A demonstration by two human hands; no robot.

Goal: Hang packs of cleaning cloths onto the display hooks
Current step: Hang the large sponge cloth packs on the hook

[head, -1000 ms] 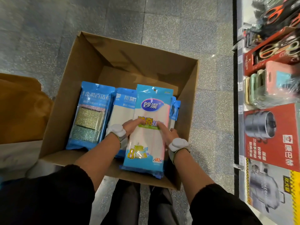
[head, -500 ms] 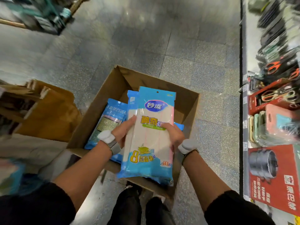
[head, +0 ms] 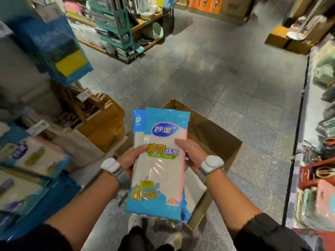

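Packs (head: 157, 171) raised above carton (head: 217, 138); paper bags (head: 103, 124) left, shelf (head: 312, 115) right.

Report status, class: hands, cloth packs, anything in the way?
Left hand and right hand grip the cloth packs by the sides. Packs upright over the cardboard box. Nothing seen blocking.

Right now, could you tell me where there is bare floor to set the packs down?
The floor ahead is bare, between the box, the far rack and the right shelf. So is the strip right of the box. The left is crowded with cartons and stacked goods.
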